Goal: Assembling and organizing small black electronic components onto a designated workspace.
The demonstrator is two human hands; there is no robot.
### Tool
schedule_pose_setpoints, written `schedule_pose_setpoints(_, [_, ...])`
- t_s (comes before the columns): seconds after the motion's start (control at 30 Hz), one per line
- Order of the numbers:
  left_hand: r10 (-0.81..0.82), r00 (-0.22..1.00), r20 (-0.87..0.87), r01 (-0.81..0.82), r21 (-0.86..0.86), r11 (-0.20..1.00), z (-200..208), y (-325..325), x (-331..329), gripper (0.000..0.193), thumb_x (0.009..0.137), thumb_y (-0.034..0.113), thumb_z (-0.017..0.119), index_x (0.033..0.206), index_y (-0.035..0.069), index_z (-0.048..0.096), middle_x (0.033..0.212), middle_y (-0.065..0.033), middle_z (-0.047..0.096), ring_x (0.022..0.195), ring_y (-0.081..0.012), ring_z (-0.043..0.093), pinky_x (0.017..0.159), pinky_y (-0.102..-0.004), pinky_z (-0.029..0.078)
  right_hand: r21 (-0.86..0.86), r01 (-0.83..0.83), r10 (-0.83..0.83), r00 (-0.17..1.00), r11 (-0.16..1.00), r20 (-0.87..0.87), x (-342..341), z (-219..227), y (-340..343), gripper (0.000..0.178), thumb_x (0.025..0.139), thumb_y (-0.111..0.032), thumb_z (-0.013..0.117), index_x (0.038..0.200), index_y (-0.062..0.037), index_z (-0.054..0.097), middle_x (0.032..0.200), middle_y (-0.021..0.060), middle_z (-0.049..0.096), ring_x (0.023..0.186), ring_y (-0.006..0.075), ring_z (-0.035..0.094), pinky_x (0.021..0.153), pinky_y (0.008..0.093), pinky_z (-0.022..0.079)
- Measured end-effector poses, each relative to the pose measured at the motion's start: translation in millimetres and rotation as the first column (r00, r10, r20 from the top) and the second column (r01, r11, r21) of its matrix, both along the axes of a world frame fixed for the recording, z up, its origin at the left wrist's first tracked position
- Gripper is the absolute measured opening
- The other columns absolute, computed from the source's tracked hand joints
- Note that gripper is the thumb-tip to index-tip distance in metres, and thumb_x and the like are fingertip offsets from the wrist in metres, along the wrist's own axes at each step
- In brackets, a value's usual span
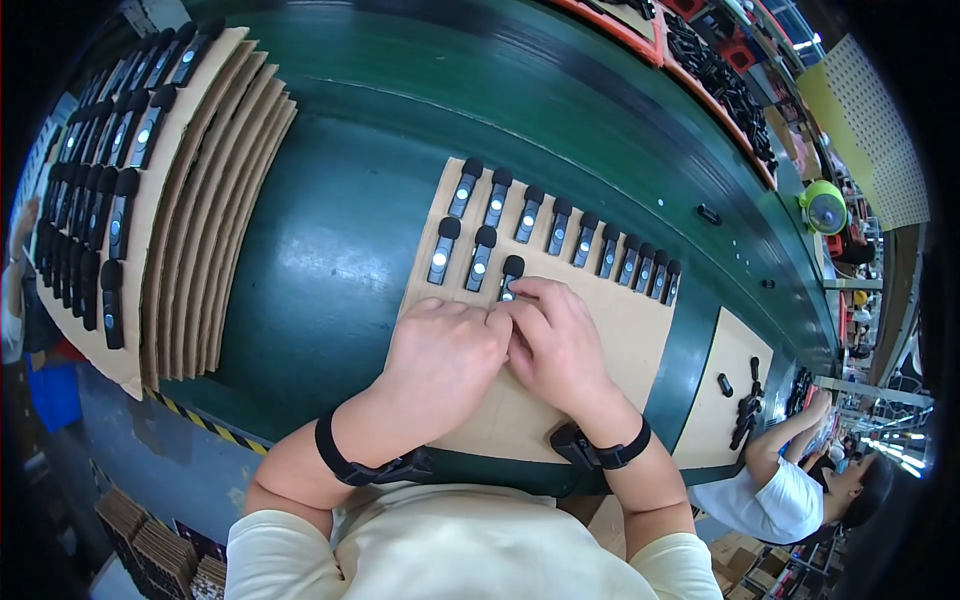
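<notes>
My left hand (443, 345) and my right hand (556, 345) meet over the middle of a brown cardboard sheet (620, 340). Between their fingertips is a small black microphone (512, 268) with a round foam tip; its lower end is hidden by my fingers. My right thumb and fingers pinch it, and my left fingers are curled closed against its lower end. Beside it on the sheet lie two similar microphones (480, 258), foam tips pointing away from me. Beyond them runs a row of several more microphones (558, 226), some with a lit round spot.
At left on the green bench (320, 200) rises a stack of cardboard sheets (215, 230), its top covered with microphones (117, 215). On the right, another sheet (715, 410) carries loose black pieces (745, 415); a co-worker (790, 490) sits past it. An orange-edged tray (700, 80) holds many black parts.
</notes>
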State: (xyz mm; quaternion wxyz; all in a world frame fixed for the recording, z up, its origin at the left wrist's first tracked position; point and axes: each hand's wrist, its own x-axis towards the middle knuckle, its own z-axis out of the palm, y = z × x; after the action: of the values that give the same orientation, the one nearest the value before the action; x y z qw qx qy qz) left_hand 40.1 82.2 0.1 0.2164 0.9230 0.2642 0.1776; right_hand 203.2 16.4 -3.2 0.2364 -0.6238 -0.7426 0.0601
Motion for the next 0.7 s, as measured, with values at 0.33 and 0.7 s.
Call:
schedule_pose_setpoints(0.33, [-0.023, 1.0, 0.017, 0.022, 0.017, 1.0, 4.7, 3.0, 2.6, 0.016, 0.07, 0.014, 0.071, 0.077, 0.008, 0.059, 0.069, -0.0066, 0.063, 0.069, -0.0227, 0.065, 0.066, -0.0349, 0.048, 0.02, 0.071, -0.07, 0.996, 0.997, -0.047, 4.5, -1.8, 5.3, 0.035, 0.071, 0.001, 0.071, 0.105, -0.0049, 0.063, 0.113, 0.0141, 0.059, 0.099, 0.0344, 0.06, 0.085, 0.0411, 0.051])
schedule_pose_setpoints(0.7, [0.014, 0.999, 0.031, -0.013, -0.04, 0.999, 7.0, 4.0, 6.4, 0.027, 0.064, 0.015, 0.081, 0.068, 0.008, 0.055, 0.065, -0.0084, 0.06, 0.064, -0.0281, 0.061, 0.063, -0.0394, 0.048, -0.044, 0.372, -0.374, 0.924, 0.927, -0.077, 173.4, 29.9, 3.3, 0.035, 0.084, -0.002, 0.068, 0.118, -0.0066, 0.059, 0.119, 0.0094, 0.056, 0.096, 0.0191, 0.058, 0.086, 0.0312, 0.049])
